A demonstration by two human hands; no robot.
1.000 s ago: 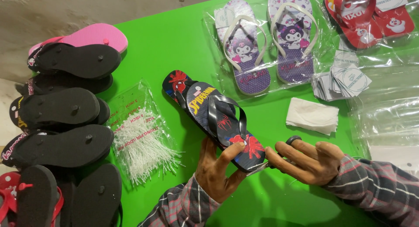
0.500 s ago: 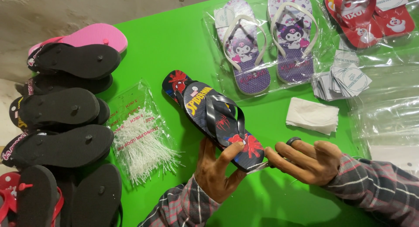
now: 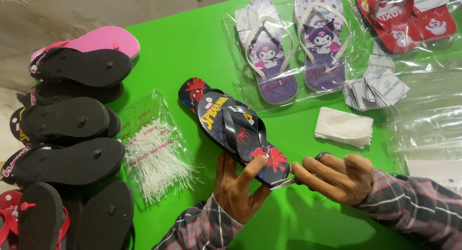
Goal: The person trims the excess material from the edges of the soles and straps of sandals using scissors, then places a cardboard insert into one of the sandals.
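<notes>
My left hand holds the heel end of a dark flip-flop with red and blue cartoon print, lifted over the green table. A second matching flip-flop lies under it, toe showing. My right hand grips scissors with a black handle; their blades touch the heel edge of the held flip-flop. Both sleeves are plaid.
Several black-soled flip-flops are stacked at the left, a pink one on top. A clear bag of white plastic tag pins lies beside them. Bagged purple flip-flops, red ones, round paper tags, folded white tissue and empty clear bags lie to the right.
</notes>
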